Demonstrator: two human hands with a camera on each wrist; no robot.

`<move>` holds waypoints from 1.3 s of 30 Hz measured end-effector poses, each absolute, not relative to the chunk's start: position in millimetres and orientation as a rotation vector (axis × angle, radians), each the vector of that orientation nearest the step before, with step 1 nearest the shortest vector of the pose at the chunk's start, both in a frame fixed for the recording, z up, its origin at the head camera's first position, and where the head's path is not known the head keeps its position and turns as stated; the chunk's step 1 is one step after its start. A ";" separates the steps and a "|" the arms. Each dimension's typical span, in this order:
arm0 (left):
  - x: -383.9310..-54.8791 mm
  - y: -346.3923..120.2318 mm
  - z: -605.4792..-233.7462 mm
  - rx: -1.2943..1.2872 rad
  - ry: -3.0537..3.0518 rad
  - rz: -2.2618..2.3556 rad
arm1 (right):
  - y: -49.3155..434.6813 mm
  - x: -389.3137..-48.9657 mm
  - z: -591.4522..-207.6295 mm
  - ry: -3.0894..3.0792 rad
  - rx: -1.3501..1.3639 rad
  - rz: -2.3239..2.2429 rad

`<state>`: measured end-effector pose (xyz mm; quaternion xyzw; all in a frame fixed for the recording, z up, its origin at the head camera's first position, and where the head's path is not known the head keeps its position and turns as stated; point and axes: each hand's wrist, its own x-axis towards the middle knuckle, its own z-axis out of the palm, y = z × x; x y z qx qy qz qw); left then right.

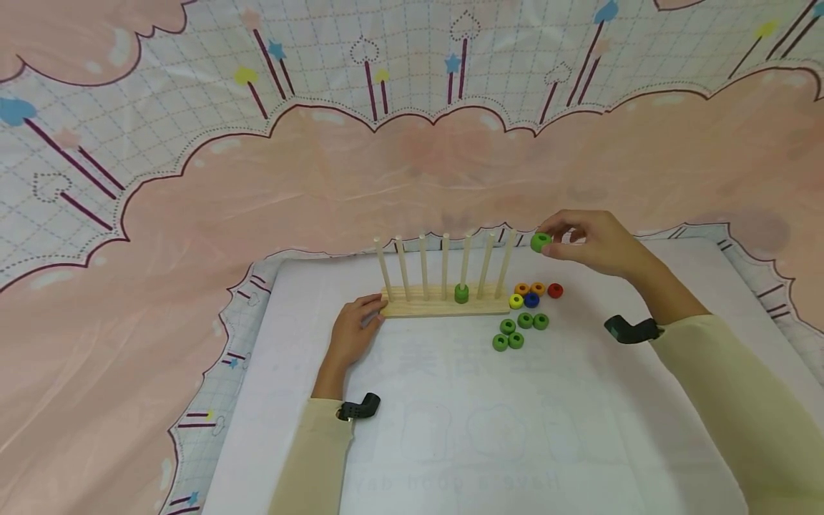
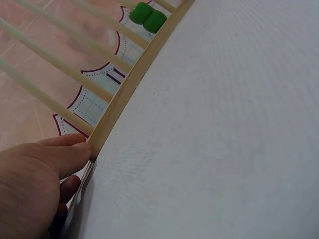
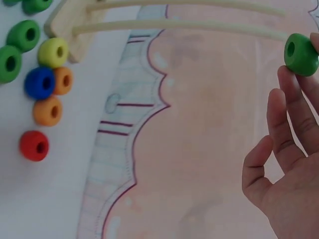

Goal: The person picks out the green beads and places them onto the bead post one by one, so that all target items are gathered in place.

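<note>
My right hand (image 1: 595,243) pinches a green bead (image 1: 541,242) in the air, just right of the pegs' tops. In the right wrist view the bead's hole shows between the fingertips (image 3: 286,74). My left hand (image 1: 354,330) holds the left end of a wooden peg rack (image 1: 444,307), thumb and finger at the corner of its base, as the left wrist view shows (image 2: 102,137). Several upright pegs stand in a row on the rack. Green beads (image 2: 148,17), two stacked, sit low on the fifth peg from the left.
Right of the rack lie a yellow bead (image 1: 516,301), a blue bead (image 1: 531,300), two orange beads (image 1: 537,288) and a red bead (image 1: 555,290). Several loose green beads (image 1: 525,320) lie in front of them. A white sheet (image 1: 450,415) covers the table beneath.
</note>
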<state>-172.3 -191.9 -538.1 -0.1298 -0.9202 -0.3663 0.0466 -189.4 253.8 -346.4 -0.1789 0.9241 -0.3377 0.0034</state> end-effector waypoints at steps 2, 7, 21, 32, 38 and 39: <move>-171.9 -191.7 -537.5 -0.396 -2.809 -1.115 | 248.2 -191.1 -340.8 2.915 -0.594 -1.072; -171.5 -191.6 -537.3 -0.403 -2.798 -1.118 | 233.4 -194.2 -326.5 2.933 -0.692 -1.116; -173.0 -191.8 -538.5 -0.406 -2.798 -1.138 | 192.5 -205.8 -316.4 2.881 -0.787 -1.197; -174.7 -193.1 -539.4 -0.408 -2.795 -1.130 | 167.9 -215.0 -324.5 2.828 -0.860 -1.231; -175.2 -193.3 -540.3 -0.416 -2.791 -1.127 | 161.0 -217.5 -330.5 2.822 -0.853 -1.236; -175.4 -193.1 -540.4 -0.416 -2.791 -1.130 | 160.4 -217.3 -330.9 2.820 -0.846 -1.241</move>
